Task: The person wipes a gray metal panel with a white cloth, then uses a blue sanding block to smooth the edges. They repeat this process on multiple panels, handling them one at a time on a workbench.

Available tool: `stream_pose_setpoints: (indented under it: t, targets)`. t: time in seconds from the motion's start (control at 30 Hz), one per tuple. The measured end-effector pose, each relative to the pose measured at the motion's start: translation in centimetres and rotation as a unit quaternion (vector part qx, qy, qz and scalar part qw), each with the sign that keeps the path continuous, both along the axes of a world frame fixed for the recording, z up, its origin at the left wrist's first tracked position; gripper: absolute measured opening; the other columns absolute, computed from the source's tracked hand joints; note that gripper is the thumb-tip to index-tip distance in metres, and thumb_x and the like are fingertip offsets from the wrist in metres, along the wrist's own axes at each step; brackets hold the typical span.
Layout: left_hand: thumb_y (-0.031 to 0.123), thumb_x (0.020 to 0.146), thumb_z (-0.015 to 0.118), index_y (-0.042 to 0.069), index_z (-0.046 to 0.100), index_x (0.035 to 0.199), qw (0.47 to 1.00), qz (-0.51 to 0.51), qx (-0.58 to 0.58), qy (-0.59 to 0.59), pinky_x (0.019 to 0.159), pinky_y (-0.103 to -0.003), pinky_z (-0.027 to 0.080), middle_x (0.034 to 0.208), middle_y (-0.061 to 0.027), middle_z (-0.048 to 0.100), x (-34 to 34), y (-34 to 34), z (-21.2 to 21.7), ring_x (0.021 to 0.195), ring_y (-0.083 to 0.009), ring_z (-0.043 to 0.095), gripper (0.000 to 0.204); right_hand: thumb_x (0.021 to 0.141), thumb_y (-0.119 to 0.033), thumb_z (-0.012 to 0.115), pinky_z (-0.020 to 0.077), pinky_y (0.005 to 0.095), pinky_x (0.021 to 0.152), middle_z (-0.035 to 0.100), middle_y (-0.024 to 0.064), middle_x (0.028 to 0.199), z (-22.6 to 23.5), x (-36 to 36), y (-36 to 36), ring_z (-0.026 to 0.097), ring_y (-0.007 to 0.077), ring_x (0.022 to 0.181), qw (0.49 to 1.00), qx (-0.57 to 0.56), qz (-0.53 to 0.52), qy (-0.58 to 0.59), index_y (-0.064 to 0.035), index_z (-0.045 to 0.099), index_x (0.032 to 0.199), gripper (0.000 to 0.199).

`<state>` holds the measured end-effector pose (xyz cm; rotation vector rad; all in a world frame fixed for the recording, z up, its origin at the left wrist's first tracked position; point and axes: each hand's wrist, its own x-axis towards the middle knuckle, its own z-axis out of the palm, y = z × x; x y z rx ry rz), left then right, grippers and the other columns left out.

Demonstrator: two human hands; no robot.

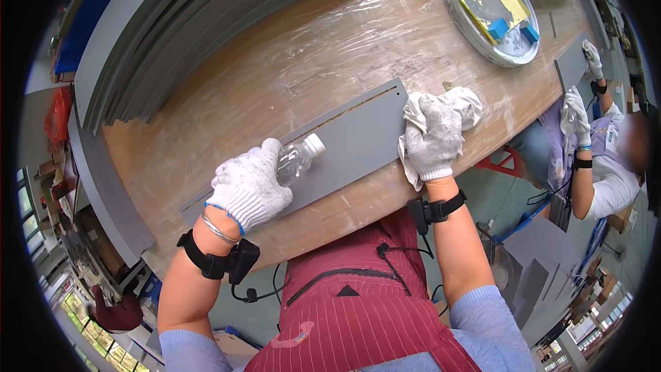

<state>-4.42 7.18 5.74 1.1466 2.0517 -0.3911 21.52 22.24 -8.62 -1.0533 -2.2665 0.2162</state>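
Workshop bench (227, 107), wood-toned, is seen w/ shiny patches on its top. Far L, a row of grey panels (120, 62) is stood on edge, bent by the lens.

Next, L hand (253, 182), white knit glove, is held over the lower-L half of a single grey panel (351, 134), laid flat nr the bench's close edge. Its fingers are curled round a clear bottle (295, 162) w/ white cap; fingertips are hidden, so exact grip can't be told. Bottle is tilted, cap aimed R & slightly away, approx. along the panel's length; whether panel is touched by it can't be told.

Single panel's long axis is run diagonally, nr-L to far-R, w/ a thin brown slot along the far side. Its R end is pointed at the R hand (434, 138), also gloved, which is nearest that end; from those fingers the panel is extended L & toward the wearer. R fingers are bent & pressed tog. on a bunched white cloth (469, 107), overlapped on the panel's end; fingertips hidden.

Farther R, a round lid (447, 0) is set w/ a yellow sheet (513, 0) & blue blocks (497, 28) on it. Far R, another panel (571, 62) is handled by a gloved co-worker (606, 186).
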Motion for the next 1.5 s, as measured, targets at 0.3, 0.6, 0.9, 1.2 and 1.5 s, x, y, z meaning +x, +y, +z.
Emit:
stream_pose_setpoints:
  t: [0.3, 0.6, 0.9, 1.2, 1.5]
  targets:
    - [0.021, 0.077, 0.065, 0.001, 0.059, 0.115, 0.996, -0.025, -0.081, 0.021, 0.086, -0.049, 0.053, 0.1, -0.0235, 0.072, 3.2, 3.4, 0.9, 0.098, -0.0414, 0.07, 0.042, 0.08, -0.015, 0.075, 0.0471, 0.0469, 0.098, 0.07, 0.0158, 0.113, 0.5, 0.0, -0.3, 0.064, 0.0358, 0.106, 0.999, -0.021, -0.019, 0.017, -0.0062, 0.07, 0.111, 0.032]
    - [0.025, 0.073, 0.066, 0.002, 0.059, 0.116, 0.989, 0.04, -0.133, 0.056, 0.085, -0.049, 0.053, 0.1, -0.0236, 0.072, 0.7, -4.4, 1.5, 0.098, -0.0407, 0.07, 0.049, 0.083, -0.009, 0.073, 0.0493, 0.0424, 0.095, 0.069, 0.0137, 0.113, 2.6, 0.8, 0.0, 0.065, 0.0318, 0.106, 0.993, -0.086, 0.004, 0.083, -0.0049, 0.069, 0.113, 0.031]
    - [0.018, 0.069, 0.078, 0.007, 0.053, 0.131, 0.86, 0.369, 0.346, -0.071, 0.093, -0.039, 0.053, 0.117, -0.0122, 0.069, -7.6, -14.4, -2.0, 0.106, -0.0266, 0.066, 0.069, 0.083, -0.022, 0.073, 0.0482, 0.0459, 0.1, 0.066, 0.0178, 0.122, 7.8, -5.0, -1.7, 0.061, 0.0391, 0.115, 0.977, -0.172, 0.073, -0.103, -0.0092, 0.064, 0.127, 0.046]
    - [-0.003, 0.078, 0.08, 0.008, 0.049, 0.139, 0.633, 0.473, 0.607, -0.088, 0.111, -0.04, 0.046, 0.142, -0.0114, 0.056, -11.1, -18.5, -8.4, 0.129, -0.0251, 0.053, 0.069, 0.075, -0.037, 0.078, 0.0492, 0.048, 0.088, 0.066, 0.012, 0.119, 4.5, -14.9, -17.0, 0.063, 0.0326, 0.105, 0.956, -0.138, 0.22, -0.134, -0.0058, 0.065, 0.125, 0.06]
    - [0.003, 0.082, 0.08, 0.006, 0.049, 0.141, 0.663, 0.481, 0.554, -0.148, 0.107, -0.037, 0.047, 0.134, -0.0073, 0.058, -13.5, -19.0, -8.2, 0.127, -0.0223, 0.054, 0.067, 0.081, -0.032, 0.075, 0.0507, 0.0461, 0.077, 0.07, 0.0131, 0.101, 2.4, -10.1, -6.9, 0.062, 0.0328, 0.089, 0.977, 0.006, -0.132, -0.17, -0.0058, 0.071, 0.114, 0.042]
